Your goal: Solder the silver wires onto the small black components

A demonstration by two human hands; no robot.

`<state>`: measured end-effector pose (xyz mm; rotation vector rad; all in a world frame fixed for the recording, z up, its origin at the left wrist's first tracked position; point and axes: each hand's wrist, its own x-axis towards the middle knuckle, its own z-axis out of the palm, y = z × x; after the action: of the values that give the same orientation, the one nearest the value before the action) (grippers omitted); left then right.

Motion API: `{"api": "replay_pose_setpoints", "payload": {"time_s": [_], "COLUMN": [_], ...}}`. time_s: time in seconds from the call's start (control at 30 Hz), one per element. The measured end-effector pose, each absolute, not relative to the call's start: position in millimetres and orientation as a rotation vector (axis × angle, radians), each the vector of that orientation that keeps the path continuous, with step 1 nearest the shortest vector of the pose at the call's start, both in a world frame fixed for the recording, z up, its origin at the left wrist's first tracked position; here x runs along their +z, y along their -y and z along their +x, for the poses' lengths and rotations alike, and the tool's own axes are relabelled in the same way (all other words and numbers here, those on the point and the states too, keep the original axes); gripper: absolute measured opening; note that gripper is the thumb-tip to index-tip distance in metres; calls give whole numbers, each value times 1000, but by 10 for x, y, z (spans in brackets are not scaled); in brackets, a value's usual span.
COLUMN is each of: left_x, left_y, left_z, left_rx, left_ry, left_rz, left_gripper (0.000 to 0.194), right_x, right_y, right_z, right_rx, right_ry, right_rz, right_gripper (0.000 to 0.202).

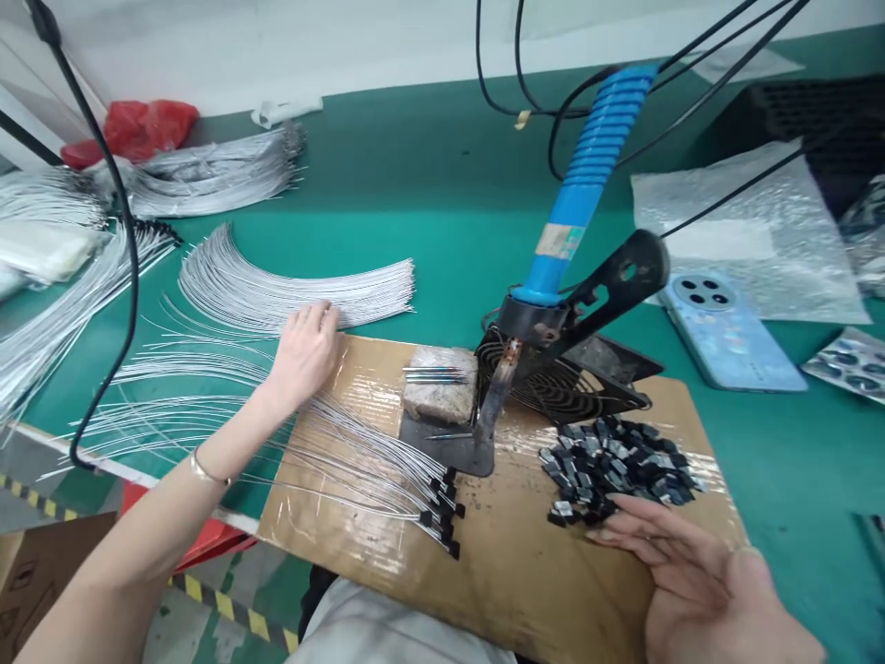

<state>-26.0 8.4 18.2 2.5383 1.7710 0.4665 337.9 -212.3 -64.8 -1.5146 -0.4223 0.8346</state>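
Observation:
My left hand [308, 352] is at the front edge of a thick bundle of white wires [290, 290], fingers curled down onto some wires; its fingertips are partly hidden. Loose white wires [200, 367] run beside and below my wrist. More wires with black connectors on their ends [439, 507] lie across the cardboard sheet. My right hand [691, 567] is palm up with its fingers stretched out. Its fingertips touch the near edge of a pile of small black connectors [615, 461], and I see nothing held in it.
A blue-handled soldering iron [581, 184] leans in a black stand, tip down by a block [439, 383] with thin metal rods on it. Behind is a black fan [573, 373]. A blue phone [733, 332] lies right. The cardboard [518, 572] covers the front; a black cable [128, 240] hangs left.

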Motion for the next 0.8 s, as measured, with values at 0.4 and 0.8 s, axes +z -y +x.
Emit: {"api": "replay_pose_setpoints", "payload": {"time_s": [0.4, 0.8], "left_x": [191, 396], "left_y": [-506, -254], "left_z": [-631, -598], "left_rx": [601, 1112], "left_ry": [-1679, -1601], "left_rz": [2440, 2086], "left_gripper": [20, 25], "right_x": [-397, -272], "right_y": [2110, 2116], "right_z": [3094, 3029], "right_rx": [705, 735], "right_ry": [406, 401], "right_rz": [-1550, -1643], "right_gripper": [36, 42]}}
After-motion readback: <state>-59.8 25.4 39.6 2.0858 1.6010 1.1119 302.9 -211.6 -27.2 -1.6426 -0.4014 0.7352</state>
